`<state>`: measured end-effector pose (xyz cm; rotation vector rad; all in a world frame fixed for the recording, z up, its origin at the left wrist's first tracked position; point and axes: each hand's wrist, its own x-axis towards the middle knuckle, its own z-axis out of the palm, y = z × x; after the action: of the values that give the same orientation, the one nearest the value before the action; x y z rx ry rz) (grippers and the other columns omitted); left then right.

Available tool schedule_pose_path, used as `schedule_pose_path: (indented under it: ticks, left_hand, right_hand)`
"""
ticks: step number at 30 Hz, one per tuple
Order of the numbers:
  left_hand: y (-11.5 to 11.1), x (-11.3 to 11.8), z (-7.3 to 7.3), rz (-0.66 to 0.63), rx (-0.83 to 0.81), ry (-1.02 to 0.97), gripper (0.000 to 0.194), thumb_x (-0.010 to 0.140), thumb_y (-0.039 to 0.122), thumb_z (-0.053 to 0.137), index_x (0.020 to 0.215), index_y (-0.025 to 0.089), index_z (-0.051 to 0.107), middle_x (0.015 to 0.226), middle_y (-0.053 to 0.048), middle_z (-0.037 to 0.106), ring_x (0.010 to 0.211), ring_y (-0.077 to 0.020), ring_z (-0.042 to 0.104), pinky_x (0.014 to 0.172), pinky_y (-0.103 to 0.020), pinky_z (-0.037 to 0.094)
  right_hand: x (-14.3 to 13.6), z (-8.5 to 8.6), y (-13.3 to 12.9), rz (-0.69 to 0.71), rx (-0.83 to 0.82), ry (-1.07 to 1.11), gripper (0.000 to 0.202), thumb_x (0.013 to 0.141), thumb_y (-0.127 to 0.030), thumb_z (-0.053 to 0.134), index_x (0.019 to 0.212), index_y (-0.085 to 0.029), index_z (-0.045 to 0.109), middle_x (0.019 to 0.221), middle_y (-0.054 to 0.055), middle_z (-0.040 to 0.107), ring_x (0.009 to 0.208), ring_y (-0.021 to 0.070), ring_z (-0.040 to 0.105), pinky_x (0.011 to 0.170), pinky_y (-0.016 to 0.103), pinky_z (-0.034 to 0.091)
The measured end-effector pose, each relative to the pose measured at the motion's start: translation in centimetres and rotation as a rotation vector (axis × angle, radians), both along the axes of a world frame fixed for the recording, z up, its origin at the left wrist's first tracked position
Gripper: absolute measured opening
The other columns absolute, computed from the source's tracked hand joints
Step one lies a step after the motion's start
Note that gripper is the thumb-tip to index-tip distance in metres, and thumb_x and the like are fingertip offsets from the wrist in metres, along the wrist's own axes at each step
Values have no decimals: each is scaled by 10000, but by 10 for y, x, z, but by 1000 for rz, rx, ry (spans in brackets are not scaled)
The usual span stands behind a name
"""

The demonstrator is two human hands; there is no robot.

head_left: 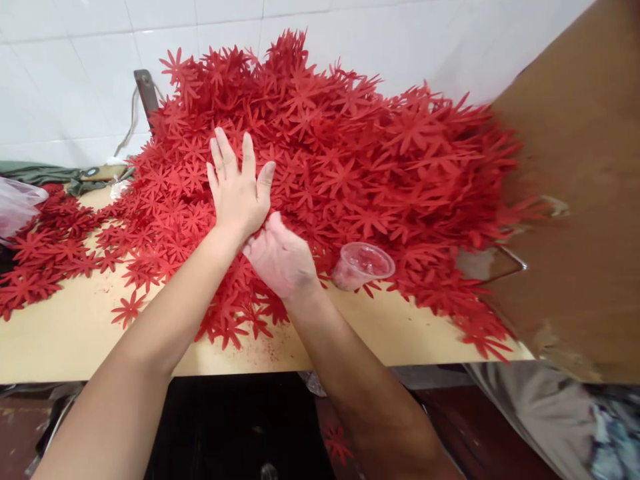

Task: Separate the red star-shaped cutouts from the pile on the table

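Note:
My left hand (240, 190) is over the large pile of red flower-shaped cutouts (345, 173), back upward, with its fingers spread and nothing in them. Below it, my right hand (283, 257) is turned palm up. Its fingertips pass under the heel and wrist of my left hand, where they are partly hidden, and the two hands touch. No object shows in the right palm. A clear plastic cup (363, 265) stands to the right of my right hand, against the front of the pile.
The pile rests on a pale tabletop (410, 333) against a white tiled wall (95, 80). A cardboard box (575, 200) borders the right side. At far left are darker red cutouts (45, 257) and a plastic bag (17, 207). One cutout (337, 443) lies below the table edge.

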<state>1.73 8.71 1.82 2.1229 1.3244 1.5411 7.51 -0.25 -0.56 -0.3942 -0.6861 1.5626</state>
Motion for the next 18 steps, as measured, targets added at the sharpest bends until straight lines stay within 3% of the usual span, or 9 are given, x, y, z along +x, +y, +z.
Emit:
schedule_pose_path:
  ticks: [2, 4, 6, 8, 11, 14, 18]
  left_hand:
    - [-1, -1, 1, -37, -51, -63, 582, 841, 606, 436, 1312, 271, 507, 1570, -38, 230, 1483, -250, 25, 1189, -479, 35]
    - [0, -6, 4, -73, -152, -150, 520, 889, 555, 378, 1220, 215, 593, 1467, -78, 429, 1434, -240, 258, 1180, -436, 163]
    - [-2, -16, 9, -129, -247, -217, 552, 922, 532, 290, 1095, 164, 663, 1250, -105, 623, 1256, -216, 510, 1111, -395, 321]
    - [-10, -28, 14, -210, -346, -247, 595, 903, 576, 291, 972, 148, 699, 1028, -96, 706, 1046, -191, 629, 991, -361, 438]
    - [-31, -44, 16, -321, -541, -268, 523, 793, 622, 502, 882, 145, 698, 916, -66, 710, 922, -169, 639, 853, -300, 483]
    - [-50, -52, 9, -345, -681, -351, 483, 640, 482, 744, 970, 141, 657, 977, -46, 690, 885, -138, 620, 774, -245, 471]
    - [-58, -54, -3, -458, -849, -542, 464, 547, 372, 821, 903, 143, 631, 841, -3, 674, 716, -82, 593, 684, -211, 462]
  right_hand:
    - [3, -5, 3, -57, -65, -8, 39, 811, -278, 548, 819, -241, 541, 961, -41, 684, 931, 113, 647, 985, 364, 491]
    - [9, -8, 5, -111, -106, -48, 134, 725, -247, 653, 758, -222, 525, 792, -64, 670, 758, 93, 644, 851, 320, 552]
    - [17, -8, 7, -140, -101, -121, 234, 641, -272, 737, 753, -205, 542, 721, -64, 657, 671, 83, 627, 713, 268, 565]
    - [24, -7, 9, -147, -105, -189, 320, 570, -313, 791, 745, -190, 552, 696, -58, 656, 622, 75, 615, 608, 218, 538]
    - [27, -7, 13, -172, -139, -237, 415, 472, -345, 839, 700, -181, 532, 605, -82, 609, 531, 41, 553, 518, 165, 480]
    - [24, -8, 17, -189, -121, -271, 478, 408, -377, 855, 686, -186, 516, 569, -96, 571, 503, 31, 505, 484, 158, 450]
    - [21, -10, 19, -193, -86, -402, 477, 438, -428, 837, 710, -189, 528, 608, -78, 578, 563, 44, 529, 499, 163, 450]
